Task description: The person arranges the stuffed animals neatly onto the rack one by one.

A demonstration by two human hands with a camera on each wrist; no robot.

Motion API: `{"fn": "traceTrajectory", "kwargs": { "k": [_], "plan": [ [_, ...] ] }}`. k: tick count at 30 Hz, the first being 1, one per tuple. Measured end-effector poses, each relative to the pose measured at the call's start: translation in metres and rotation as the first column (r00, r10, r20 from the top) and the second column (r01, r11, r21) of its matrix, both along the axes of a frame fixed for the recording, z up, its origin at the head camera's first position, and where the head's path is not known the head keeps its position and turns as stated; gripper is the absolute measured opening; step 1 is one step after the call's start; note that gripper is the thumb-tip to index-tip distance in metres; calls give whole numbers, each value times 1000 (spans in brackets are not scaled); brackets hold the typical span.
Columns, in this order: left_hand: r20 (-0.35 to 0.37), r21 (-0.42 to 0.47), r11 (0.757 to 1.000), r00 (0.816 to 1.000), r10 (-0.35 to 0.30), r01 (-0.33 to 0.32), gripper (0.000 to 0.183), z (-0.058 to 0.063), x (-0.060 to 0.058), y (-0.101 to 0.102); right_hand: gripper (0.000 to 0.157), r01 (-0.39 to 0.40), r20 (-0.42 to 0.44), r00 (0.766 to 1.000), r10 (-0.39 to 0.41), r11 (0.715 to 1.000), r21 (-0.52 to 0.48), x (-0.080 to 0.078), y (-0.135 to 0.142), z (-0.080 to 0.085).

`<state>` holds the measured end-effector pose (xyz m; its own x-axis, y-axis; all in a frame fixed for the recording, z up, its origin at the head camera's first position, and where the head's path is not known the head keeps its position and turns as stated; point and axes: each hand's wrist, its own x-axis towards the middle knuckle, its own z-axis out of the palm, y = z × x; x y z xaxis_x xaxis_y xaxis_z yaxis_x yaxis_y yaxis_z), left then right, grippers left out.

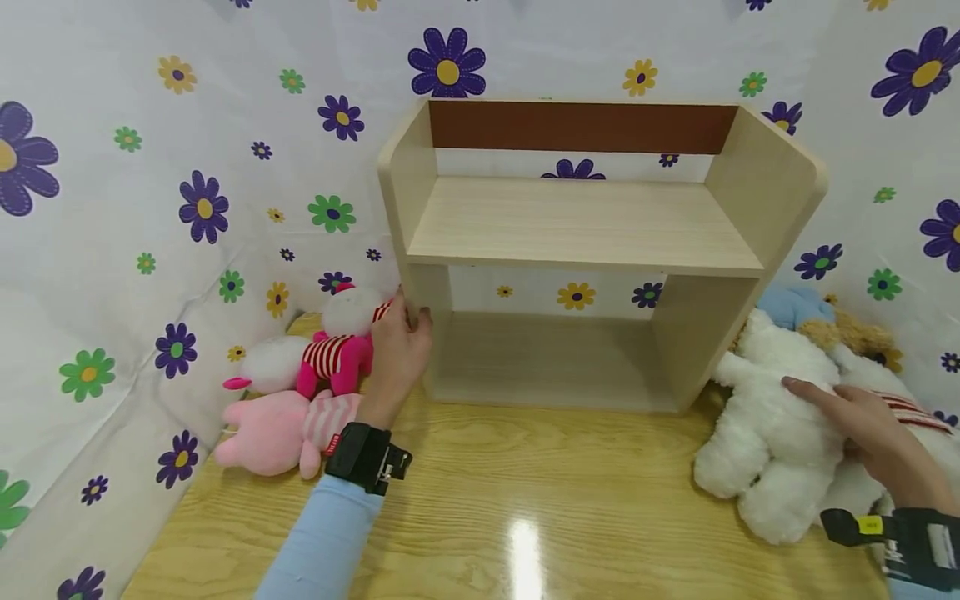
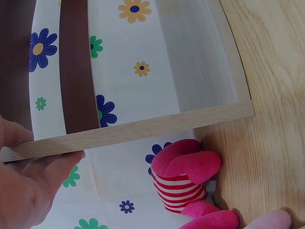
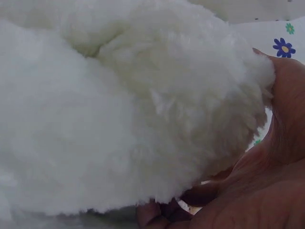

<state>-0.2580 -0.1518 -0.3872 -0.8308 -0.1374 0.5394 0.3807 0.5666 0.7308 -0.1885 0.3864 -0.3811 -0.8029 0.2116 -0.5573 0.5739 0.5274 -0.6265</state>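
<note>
Our left hand [image 1: 397,354] pinched the left panel [image 2: 143,132] of the wooden bookshelf [image 1: 585,221], while our right hand [image 1: 877,425] clamped its fingers on a fluffy white plush toy [image 1: 780,429] beside the bookshelf's right end, where a gentle, secure hold seemed best.

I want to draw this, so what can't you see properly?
Head view: lower part of the blue and tan plush, hidden behind the white fluffy toy.
Head view: some fingers of the right hand, hidden by that toy.
Left wrist view: most of the pale pink toy, cut off by the bottom edge.
Right wrist view: the white fluffy toy's whole shape, cut off by frame edges.
</note>
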Motion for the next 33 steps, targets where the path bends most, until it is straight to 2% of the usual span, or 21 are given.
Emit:
{"fn": "traceTrajectory", "kwargs": {
  "k": [4, 8, 14, 18, 22, 24, 28, 30, 33],
  "plan": [
    [29, 18, 1000, 999, -18, 18, 42, -1, 0, 0, 119, 106, -56, 993, -105, 994, 5, 3, -10, -2],
    [47, 27, 999, 998, -30, 29, 40, -1, 0, 0, 109, 247, -124, 962, -245, 969, 5, 8, -21, -2],
    [51, 22, 1000, 998, -22, 21, 39, -3, -1, 0, 102, 375, -214, 904, -370, 927, -17, 17, -36, 4],
    [50, 6, 1000, 999, -13, 13, 36, -3, -1, -2, 98, 462, -290, 843, -453, 886, -41, 27, -45, 8],
    [54, -6, 1000, 999, 0, 1, 34, -1, 0, -1, 95, 549, -394, 760, -517, 835, -38, 40, -55, 12],
    [55, 1, 1000, 999, 3, -3, 36, -1, 0, -1, 92, 587, -456, 711, -535, 809, -34, 45, -61, 14],
    [61, 22, 1000, 998, -10, 9, 41, -1, 1, -1, 85, 638, -617, 588, -523, 769, -44, 57, -71, 17],
    [62, 25, 1000, 998, -17, 16, 43, -1, 2, -1, 82, 639, -710, 517, -479, 767, -52, 63, -74, 16],
    [58, 24, 1000, 998, -21, 20, 43, -2, 2, -1, 80, 602, -836, 419, -356, 797, -38, 70, -78, 11]
  ]
}}
